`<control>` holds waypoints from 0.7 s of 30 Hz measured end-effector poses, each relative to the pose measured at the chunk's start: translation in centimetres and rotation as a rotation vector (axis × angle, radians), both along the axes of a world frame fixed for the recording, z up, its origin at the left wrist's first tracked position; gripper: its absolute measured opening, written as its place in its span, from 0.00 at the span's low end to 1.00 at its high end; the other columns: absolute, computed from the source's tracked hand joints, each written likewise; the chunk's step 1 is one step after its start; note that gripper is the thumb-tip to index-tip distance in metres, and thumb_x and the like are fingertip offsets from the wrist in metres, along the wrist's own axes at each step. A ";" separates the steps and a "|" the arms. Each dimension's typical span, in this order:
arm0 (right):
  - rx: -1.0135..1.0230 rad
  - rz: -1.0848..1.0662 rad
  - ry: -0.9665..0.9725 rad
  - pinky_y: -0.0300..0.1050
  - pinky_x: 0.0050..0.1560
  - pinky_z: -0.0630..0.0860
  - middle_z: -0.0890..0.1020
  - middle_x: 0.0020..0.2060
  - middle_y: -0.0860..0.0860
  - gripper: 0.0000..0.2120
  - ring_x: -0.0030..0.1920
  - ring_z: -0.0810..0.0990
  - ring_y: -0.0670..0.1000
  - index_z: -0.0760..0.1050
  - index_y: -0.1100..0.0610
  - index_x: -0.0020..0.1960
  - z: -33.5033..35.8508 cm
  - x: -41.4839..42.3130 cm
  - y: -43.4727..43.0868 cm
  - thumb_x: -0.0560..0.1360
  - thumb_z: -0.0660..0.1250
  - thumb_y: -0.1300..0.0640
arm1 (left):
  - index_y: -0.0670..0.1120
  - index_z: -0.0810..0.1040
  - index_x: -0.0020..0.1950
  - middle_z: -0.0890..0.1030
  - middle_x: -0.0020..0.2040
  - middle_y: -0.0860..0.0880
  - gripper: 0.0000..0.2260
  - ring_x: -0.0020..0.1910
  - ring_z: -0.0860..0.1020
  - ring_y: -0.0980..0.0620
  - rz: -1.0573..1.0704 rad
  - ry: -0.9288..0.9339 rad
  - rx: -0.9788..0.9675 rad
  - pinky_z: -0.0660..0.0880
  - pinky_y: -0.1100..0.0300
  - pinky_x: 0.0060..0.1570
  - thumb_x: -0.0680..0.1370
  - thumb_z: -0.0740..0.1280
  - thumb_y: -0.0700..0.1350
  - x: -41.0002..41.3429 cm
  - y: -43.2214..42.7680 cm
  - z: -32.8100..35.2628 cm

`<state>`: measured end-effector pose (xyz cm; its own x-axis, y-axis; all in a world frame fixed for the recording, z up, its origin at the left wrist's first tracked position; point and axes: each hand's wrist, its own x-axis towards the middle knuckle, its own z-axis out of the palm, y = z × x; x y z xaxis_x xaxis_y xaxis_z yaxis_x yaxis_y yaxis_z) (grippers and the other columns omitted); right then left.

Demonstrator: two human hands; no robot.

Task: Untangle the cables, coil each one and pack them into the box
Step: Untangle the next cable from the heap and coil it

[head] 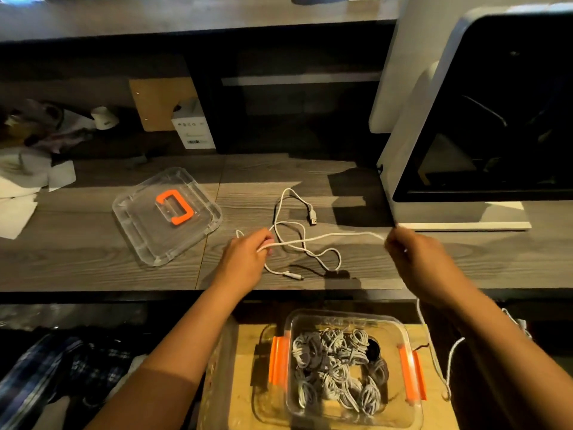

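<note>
A white USB cable (297, 240) lies in loose loops on the dark wooden desk (93, 259), its metal plug (312, 218) toward the back. My left hand (248, 256) pinches the cable at its left side. My right hand (409, 256) grips the same cable further right, so a stretch runs taut between both hands. Below the desk edge a clear plastic box (403, 330) with orange latches stands on a light wooden surface, holding several coiled grey cables (338, 364). Its clear lid (139, 231) with an orange handle lies on the desk to the left.
A large white machine with a dark window (483, 119) stands at the right rear. A small white carton (193, 125) and crumpled papers (21, 187) sit at the left rear. Another white cord (446, 361) hangs right of the box. Plaid cloth (46, 367) lies lower left.
</note>
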<state>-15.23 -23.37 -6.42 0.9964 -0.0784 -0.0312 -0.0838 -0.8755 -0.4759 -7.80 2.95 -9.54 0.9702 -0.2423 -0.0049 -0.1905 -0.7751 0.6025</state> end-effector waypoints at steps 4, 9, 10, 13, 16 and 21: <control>-0.051 -0.008 0.312 0.47 0.66 0.67 0.64 0.71 0.54 0.34 0.68 0.66 0.54 0.54 0.54 0.75 1.0 -0.5 1.9 0.75 0.67 0.52 | 0.51 0.78 0.50 0.81 0.42 0.48 0.07 0.42 0.77 0.45 -0.054 -0.122 0.065 0.73 0.53 0.41 0.79 0.62 0.50 -0.9 -1.9 1.6; 0.019 0.122 -0.005 0.54 0.74 0.55 0.60 0.73 0.46 0.36 0.75 0.53 0.51 0.53 0.46 0.75 0.5 -1.0 6.0 0.74 0.68 0.54 | 0.51 0.80 0.49 0.82 0.45 0.52 0.14 0.44 0.78 0.50 -0.326 -0.207 0.004 0.73 0.55 0.43 0.79 0.58 0.56 -3.5 -4.3 4.3; 0.043 0.129 -0.053 0.56 0.71 0.61 0.68 0.69 0.47 0.28 0.72 0.62 0.52 0.62 0.46 0.72 -0.1 -0.9 6.3 0.74 0.67 0.54 | 0.52 0.81 0.49 0.82 0.45 0.53 0.14 0.43 0.78 0.52 -0.366 -0.214 -0.013 0.73 0.56 0.43 0.78 0.57 0.56 -3.9 -4.7 4.7; 0.134 0.053 -0.119 0.55 0.47 0.76 0.82 0.47 0.52 0.09 0.48 0.80 0.55 0.75 0.49 0.56 -0.6 -1.1 6.0 0.77 0.62 0.57 | 0.53 0.79 0.47 0.80 0.41 0.56 0.08 0.41 0.76 0.55 -0.370 -0.182 0.014 0.69 0.59 0.41 0.78 0.61 0.53 -4.4 -4.9 5.2; 0.082 0.050 -0.098 0.54 0.43 0.76 0.82 0.43 0.52 0.08 0.44 0.80 0.54 0.76 0.50 0.55 -0.1 -1.4 4.9 0.79 0.61 0.56 | 0.51 0.78 0.48 0.79 0.41 0.52 0.05 0.42 0.76 0.51 -0.381 -0.060 0.220 0.72 0.57 0.41 0.77 0.63 0.50 -4.3 -4.6 4.4; 0.096 0.175 0.014 0.46 0.44 0.76 0.80 0.41 0.51 0.08 0.40 0.77 0.47 0.80 0.56 0.50 2.0 -0.9 2.7 0.77 0.65 0.54 | 0.48 0.76 0.62 0.78 0.58 0.50 0.12 0.56 0.76 0.51 -0.391 0.350 0.165 0.71 0.62 0.55 0.81 0.58 0.42 -3.7 -4.0 2.8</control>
<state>-16.12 -20.69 -4.46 0.9941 0.0995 -0.0438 0.0583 -0.8281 -0.5575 -11.50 -1.02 -6.70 0.7416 -0.5532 -0.3795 -0.2935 -0.7762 0.5580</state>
